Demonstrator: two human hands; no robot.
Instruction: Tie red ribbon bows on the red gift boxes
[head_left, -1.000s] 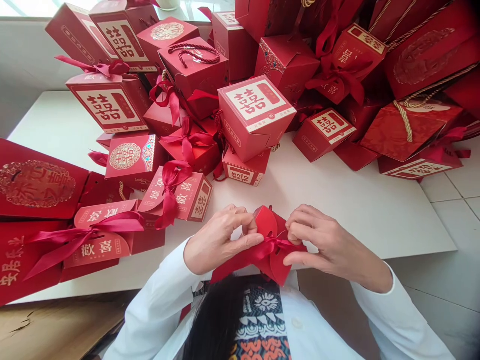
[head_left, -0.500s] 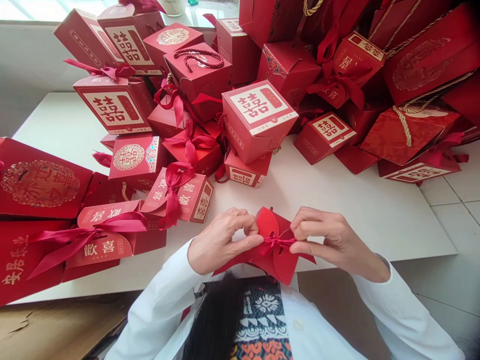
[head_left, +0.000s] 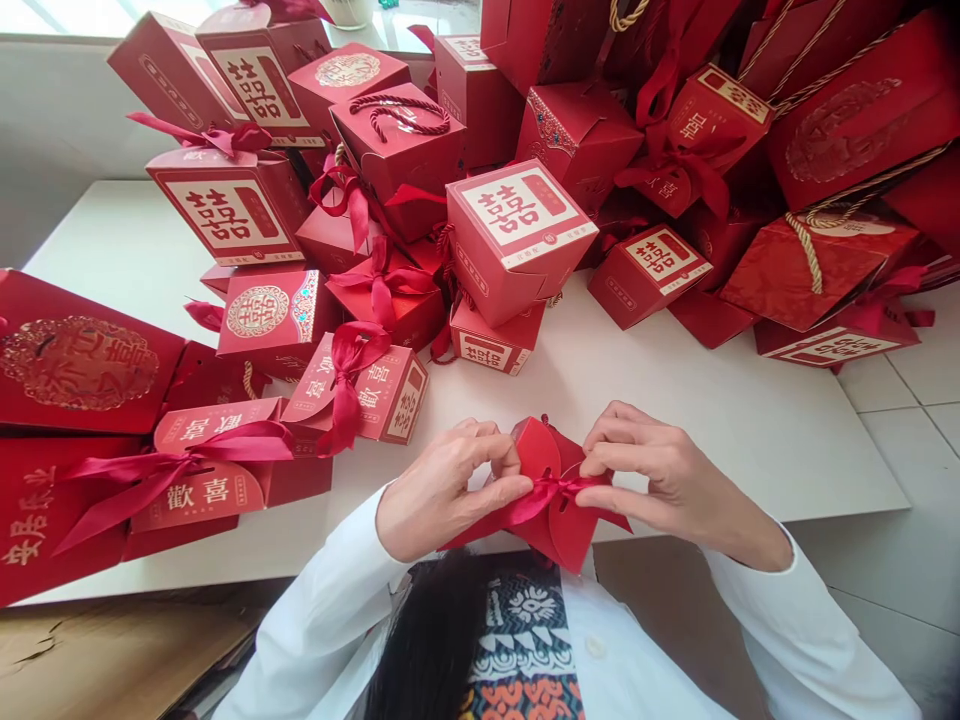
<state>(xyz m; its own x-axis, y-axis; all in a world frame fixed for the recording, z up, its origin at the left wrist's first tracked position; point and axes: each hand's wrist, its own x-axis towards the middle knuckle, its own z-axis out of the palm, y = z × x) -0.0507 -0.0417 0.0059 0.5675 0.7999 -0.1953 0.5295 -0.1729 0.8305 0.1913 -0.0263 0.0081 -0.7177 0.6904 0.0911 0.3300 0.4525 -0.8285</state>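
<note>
At six o'clock, by the near edge of the white table (head_left: 750, 440), our left hand (head_left: 442, 490) and right hand (head_left: 675, 480) held a small red gift box (head_left: 544, 450) between them, its rounded flaps upright. The fingers (head_left: 502, 488) of both hands were drawn close, pinching the red satin ribbon (head_left: 551, 488) at its knot, which held the box steady. Red double-happiness boxes (head_left: 517, 240) lay heaped from nine to two o'clock, beyond our hands.
</note>
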